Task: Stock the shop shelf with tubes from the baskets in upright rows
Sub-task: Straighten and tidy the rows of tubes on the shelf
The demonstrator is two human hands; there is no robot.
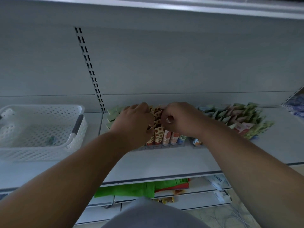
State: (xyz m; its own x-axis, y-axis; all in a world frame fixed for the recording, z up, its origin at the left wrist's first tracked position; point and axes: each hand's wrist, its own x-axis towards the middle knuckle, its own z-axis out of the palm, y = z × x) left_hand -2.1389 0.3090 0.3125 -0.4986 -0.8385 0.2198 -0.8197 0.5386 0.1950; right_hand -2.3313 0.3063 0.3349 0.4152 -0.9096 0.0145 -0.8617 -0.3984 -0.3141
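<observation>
Two hands are at work on the shop shelf point(164, 163) in the head view, the only one supplied; the left hand point(134, 122) and the right hand point(179, 119) meet over a row of spotted tubes point(157, 120) standing upright at the middle of the shelf. The left hand lies against the left flank of that row with its fingers curled onto the tube tops; the right hand has its fingers curled in and appears to pinch the top of a tube on the row's right side, though which tube cannot be told.

Progress, as judged: well advanced. Several upright rows are in place; pale green tubes point(112, 115) stand to the left of the hands, and a dense block of green and pink tubes point(236, 119) stands to the right. The front ends of further rows point(171, 137) show below the hands, behind a low clear front rail point(164, 146).

Containers: one white perforated basket point(41, 150) sits on the shelf at the left, apart from the rows; it looks nearly emptied, with only a small greenish item point(50, 140) visible near its bottom. Little stock appears left to place.
</observation>
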